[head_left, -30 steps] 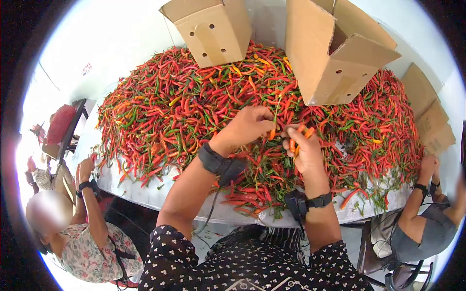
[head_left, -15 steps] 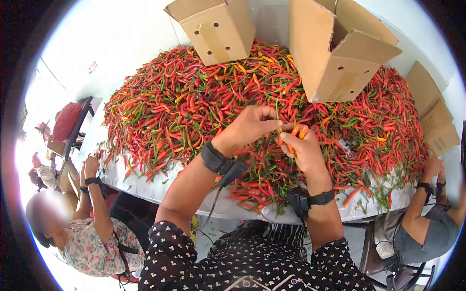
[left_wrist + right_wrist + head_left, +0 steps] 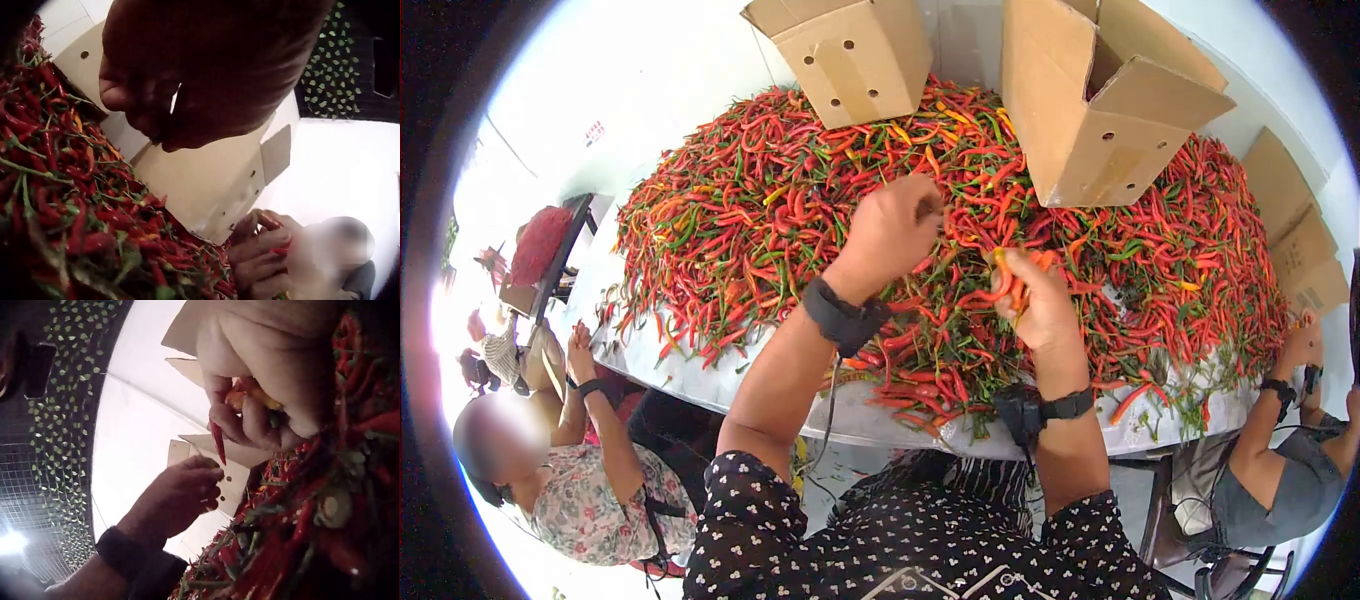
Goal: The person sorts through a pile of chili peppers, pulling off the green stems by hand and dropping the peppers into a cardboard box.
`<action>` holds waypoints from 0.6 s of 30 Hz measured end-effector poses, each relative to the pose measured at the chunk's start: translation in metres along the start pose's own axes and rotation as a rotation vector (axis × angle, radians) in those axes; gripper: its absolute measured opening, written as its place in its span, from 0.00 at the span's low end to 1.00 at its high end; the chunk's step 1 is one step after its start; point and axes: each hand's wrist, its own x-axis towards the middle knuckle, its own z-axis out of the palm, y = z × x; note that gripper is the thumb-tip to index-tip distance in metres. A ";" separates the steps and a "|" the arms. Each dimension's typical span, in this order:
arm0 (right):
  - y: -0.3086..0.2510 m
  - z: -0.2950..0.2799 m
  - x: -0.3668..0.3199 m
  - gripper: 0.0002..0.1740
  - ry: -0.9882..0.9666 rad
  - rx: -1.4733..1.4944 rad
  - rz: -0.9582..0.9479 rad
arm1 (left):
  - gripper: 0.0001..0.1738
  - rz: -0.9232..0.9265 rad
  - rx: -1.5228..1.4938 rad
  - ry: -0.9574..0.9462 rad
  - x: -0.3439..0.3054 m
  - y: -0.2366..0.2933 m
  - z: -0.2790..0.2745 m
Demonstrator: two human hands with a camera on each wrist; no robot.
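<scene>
A large heap of red, orange and green chili peppers [image 3: 740, 200] covers the table. In the head view my left hand [image 3: 892, 235] hovers over the middle of the heap with curled fingers, apart from my right hand. The right wrist view shows a thin chili stem [image 3: 197, 447] sticking up from the left hand's pinched fingertips. My right hand [image 3: 1045, 305] grips several orange-red chilies, their ends [image 3: 1003, 280] showing at the thumb and fingers. One red chili [image 3: 217, 440] pokes out below its curled fingers in the right wrist view.
Two open cardboard boxes stand on the heap's far side, one [image 3: 860, 70] at the middle and a larger one [image 3: 1090, 130] to the right. Flattened cardboard [image 3: 1290, 220] leans at the right. People sit at both sides. The pale table edge [image 3: 850, 425] runs before me.
The hands were together at the chilies with a green stem between the left fingers. The left hand has since pulled away up and left, while the right hand keeps holding its chilies.
</scene>
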 end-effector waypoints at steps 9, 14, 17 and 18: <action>-0.001 -0.023 0.011 0.13 0.050 0.347 -0.028 | 0.15 0.143 0.028 -0.413 -0.012 -0.017 0.011; -0.001 -0.028 0.014 0.11 0.086 0.398 -0.041 | 0.11 0.273 0.233 -0.489 -0.018 -0.011 0.010; 0.002 -0.034 0.017 0.11 0.040 0.389 -0.059 | 0.11 0.178 0.460 -0.539 -0.019 -0.022 -0.010; 0.002 -0.034 0.017 0.11 0.039 0.393 -0.060 | 0.11 0.180 0.464 -0.541 -0.019 -0.027 -0.015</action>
